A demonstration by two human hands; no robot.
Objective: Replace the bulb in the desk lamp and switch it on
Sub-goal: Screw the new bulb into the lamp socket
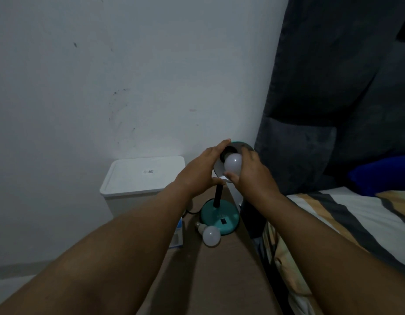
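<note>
Twisting a bulb at the lamp shade, right hand fingers clamped around it; left hand clasps the shade's rim. Likely next: keep twisting.

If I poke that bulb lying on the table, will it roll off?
Probably it rolls: the loose bulb lies on its side and its globe is round. It may curve, since its neck is narrower. It touches the lamp base, which may block it that way.

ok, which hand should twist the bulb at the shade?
Right hand: it already grips the bulb at the socket. Left hand holds the lamp shade rim, steadying it.
</note>
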